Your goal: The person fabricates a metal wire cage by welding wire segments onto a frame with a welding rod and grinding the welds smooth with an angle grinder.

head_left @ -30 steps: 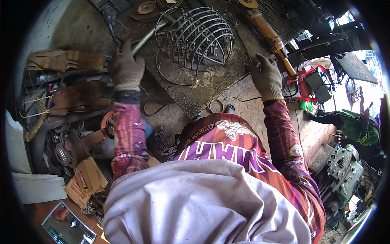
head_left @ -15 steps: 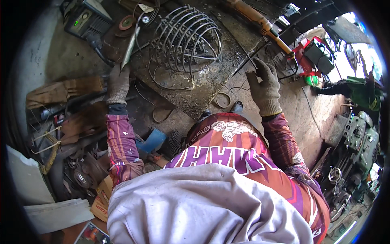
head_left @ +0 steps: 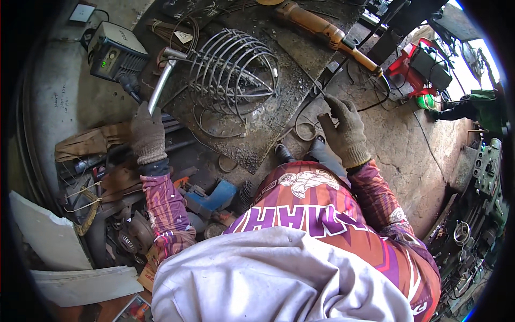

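My gloved left hand [head_left: 148, 134] is closed around the handle of a metal hammer [head_left: 162, 86], its head up beside the table's left side. To the right of the hammer, a rounded cage of bent metal rods [head_left: 233, 72] lies on its side on the dirty metal table [head_left: 255, 145]. My gloved right hand [head_left: 346, 134] hangs off the table's right edge, thumb and fingers apart. A thin dark rod [head_left: 295, 61] runs across the table and its near end reaches my right fingertips; whether they touch it is unclear.
An orange angle grinder [head_left: 316, 27] lies on the far right of the table. A welding machine [head_left: 115, 56] stands at the left. Metal rings [head_left: 304, 130] lie on the floor by my shoes. Scrap and a blue tool [head_left: 214, 196] crowd the lower left; a green machine [head_left: 488, 172] stands right.
The hammer has turned, so its head and handle show more clearly. My right hand has come slightly nearer me, and the view has shifted a little. The cage stays on the table.
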Demonstrator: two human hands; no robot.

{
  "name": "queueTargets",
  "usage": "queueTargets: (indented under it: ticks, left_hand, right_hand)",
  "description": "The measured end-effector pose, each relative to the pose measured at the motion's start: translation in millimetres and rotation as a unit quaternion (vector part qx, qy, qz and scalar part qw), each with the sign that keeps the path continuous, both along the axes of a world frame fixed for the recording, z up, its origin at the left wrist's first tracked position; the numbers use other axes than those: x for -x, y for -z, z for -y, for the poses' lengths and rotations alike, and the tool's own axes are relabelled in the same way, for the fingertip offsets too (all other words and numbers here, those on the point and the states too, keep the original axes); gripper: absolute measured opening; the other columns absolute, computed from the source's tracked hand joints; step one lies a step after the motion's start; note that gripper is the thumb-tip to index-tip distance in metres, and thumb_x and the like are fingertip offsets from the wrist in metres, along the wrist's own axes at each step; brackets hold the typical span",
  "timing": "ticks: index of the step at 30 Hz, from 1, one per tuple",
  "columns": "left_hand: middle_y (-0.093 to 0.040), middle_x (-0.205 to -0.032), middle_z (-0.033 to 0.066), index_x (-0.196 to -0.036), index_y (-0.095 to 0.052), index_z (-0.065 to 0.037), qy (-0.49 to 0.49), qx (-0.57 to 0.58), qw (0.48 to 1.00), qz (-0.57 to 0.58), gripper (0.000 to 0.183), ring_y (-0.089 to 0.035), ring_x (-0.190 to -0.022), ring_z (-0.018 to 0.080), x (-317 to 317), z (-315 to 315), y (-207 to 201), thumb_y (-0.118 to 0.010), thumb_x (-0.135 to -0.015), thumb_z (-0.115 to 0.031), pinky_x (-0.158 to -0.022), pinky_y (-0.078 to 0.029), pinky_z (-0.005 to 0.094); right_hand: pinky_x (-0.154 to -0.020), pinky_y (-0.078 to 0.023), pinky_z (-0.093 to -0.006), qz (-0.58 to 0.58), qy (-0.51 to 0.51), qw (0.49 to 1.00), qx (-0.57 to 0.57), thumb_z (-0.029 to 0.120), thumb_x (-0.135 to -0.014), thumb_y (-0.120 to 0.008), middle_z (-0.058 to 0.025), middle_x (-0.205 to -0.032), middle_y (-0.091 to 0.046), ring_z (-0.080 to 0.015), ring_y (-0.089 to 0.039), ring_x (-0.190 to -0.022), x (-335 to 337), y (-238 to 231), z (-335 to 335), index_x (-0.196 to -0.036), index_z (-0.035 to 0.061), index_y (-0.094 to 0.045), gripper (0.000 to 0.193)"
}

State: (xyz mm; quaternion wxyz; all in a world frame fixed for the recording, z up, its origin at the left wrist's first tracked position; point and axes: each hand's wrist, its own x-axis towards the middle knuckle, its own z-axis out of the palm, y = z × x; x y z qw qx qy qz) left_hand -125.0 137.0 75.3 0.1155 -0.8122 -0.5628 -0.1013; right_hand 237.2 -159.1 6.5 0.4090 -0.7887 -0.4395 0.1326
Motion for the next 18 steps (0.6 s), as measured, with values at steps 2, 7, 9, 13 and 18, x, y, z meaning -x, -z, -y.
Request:
queueTargets:
  ticks: [2,7,9,13,18]
  left_hand:
    - [-0.072,-0.106,0.0206,-0.127,-0.066,-0.011,-0.027,-0.014,0.996,-0.085,0.039,-0.07,-0.1,0.0391,-15.4,5.2,-19.3,-0.068,-0.095,-0.033,-0.081,-0.057,0.0497]
    - [-0.072,-0.107,0.0199,-0.13,-0.066,-0.016,-0.061,-0.007,0.979,-0.197,0.039,-0.07,-0.099,0.0379,-20.4,1.3,-54.0,-0.069,-0.094,-0.032,-0.079,-0.057,0.0511]
    - [-0.073,-0.104,0.0199,-0.127,-0.068,-0.015,-0.048,-0.001,0.984,-0.169,0.037,-0.071,-0.098,0.0371,-14.7,7.5,-63.9,-0.069,-0.095,-0.031,-0.079,-0.056,0.0502]
    - [-0.073,-0.103,0.0211,-0.124,-0.07,-0.009,-0.1,0.115,0.988,0.0,0.038,-0.07,-0.095,0.0378,-2.0,16.2,-73.8,-0.069,-0.094,-0.031,-0.083,-0.053,0.0465]
    - [-0.073,-0.095,0.0191,-0.123,-0.072,-0.012,-0.103,0.102,0.989,-0.025,0.033,-0.071,-0.086,0.0365,-9.5,30.6,-88.2,-0.069,-0.093,-0.024,-0.075,-0.054,0.0474]
  right_hand:
    - [-0.082,-0.058,-0.0377,-0.023,0.004,0.999,0.022,0.021,-0.087,-0.076,-0.0136,-0.116,-0.068,-0.0282,-0.071,-0.098,-8.9,3.1,4.2,-0.129,0.0128,-0.068,0.043]
    - [-0.083,-0.058,-0.0407,-0.009,-0.016,0.998,0.052,0.021,-0.088,-0.074,-0.0167,-0.117,-0.068,-0.0345,-0.071,-0.101,-42.7,32.2,10.6,-0.127,0.0104,-0.069,0.041]
    - [-0.082,-0.058,-0.0408,-0.017,-0.021,0.998,0.055,0.02,-0.088,-0.075,-0.0177,-0.116,-0.068,-0.0339,-0.071,-0.1,-55.9,41.1,9.9,-0.126,0.0096,-0.069,0.04]
    - [-0.078,-0.058,-0.0374,-0.079,-0.057,0.995,0.028,0.014,-0.088,-0.075,-0.0169,-0.112,-0.069,-0.0284,-0.072,-0.09,-83.6,50.1,-3.1,-0.129,0.0081,-0.068,0.041]
    - [-0.075,-0.057,-0.0372,-0.094,-0.087,0.991,-0.025,0.013,-0.089,-0.074,-0.0165,-0.105,-0.068,-0.0273,-0.07,-0.085,-94.9,49.2,-21.6,-0.127,0.0054,-0.068,0.039]
